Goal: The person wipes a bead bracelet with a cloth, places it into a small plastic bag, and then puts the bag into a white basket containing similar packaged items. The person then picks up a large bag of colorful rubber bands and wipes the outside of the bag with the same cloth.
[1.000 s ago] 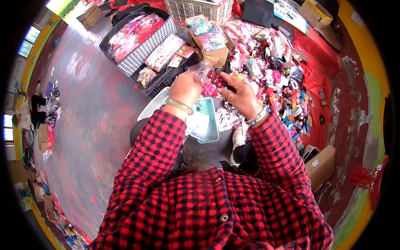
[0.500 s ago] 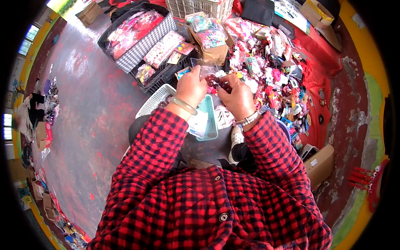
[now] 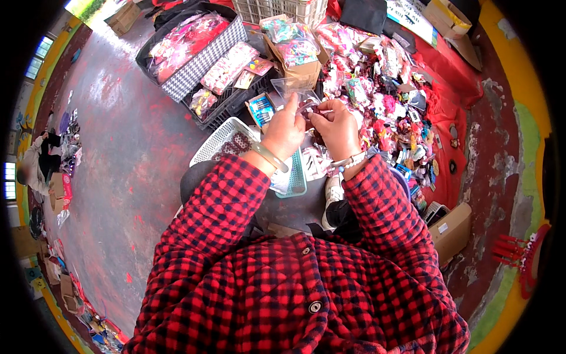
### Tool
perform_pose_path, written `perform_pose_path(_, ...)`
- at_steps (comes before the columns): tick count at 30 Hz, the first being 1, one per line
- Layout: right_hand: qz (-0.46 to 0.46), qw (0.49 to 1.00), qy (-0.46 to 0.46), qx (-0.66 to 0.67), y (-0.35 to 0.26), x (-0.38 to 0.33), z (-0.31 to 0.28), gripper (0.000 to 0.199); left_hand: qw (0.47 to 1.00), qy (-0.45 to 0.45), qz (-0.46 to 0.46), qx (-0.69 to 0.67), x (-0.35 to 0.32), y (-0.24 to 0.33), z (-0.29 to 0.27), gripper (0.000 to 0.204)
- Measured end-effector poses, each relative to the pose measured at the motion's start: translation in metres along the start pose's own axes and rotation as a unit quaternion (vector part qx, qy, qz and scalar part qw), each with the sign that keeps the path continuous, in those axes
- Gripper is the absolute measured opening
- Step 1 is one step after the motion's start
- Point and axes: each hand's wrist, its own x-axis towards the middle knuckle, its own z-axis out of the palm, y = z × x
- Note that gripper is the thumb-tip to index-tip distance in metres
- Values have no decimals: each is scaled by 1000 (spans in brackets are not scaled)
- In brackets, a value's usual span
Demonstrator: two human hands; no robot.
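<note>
Floor [image 3: 112,177] is spreading toward 9 o'clock. At 12, left hand [image 3: 285,131] is gripping a clear bag [image 3: 288,88]; right hand [image 3: 337,131] is pinching dark beads [image 3: 309,108] beside it. Fewer beads are now showing; they're apparently entering the bag.

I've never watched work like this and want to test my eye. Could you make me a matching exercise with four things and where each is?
1. Clear bag
2. White basket
3. Bangle
4. Red cloth

A. To the right of the colourful heap
B. Around the left wrist
C. At the left hand
D. Under dark red beads

Pairs: 1-C, 2-D, 3-B, 4-A
</note>
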Motion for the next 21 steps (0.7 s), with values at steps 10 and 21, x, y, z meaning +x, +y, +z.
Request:
perform_pose_path(10,79,932,-80,344,32,12,6,32,972,25,-67,-225,1,-48,29,54)
perform_pose_path(21,54,975,10,217,32,18,2,26,978,-54,-48,-198,-4,-33,25,58)
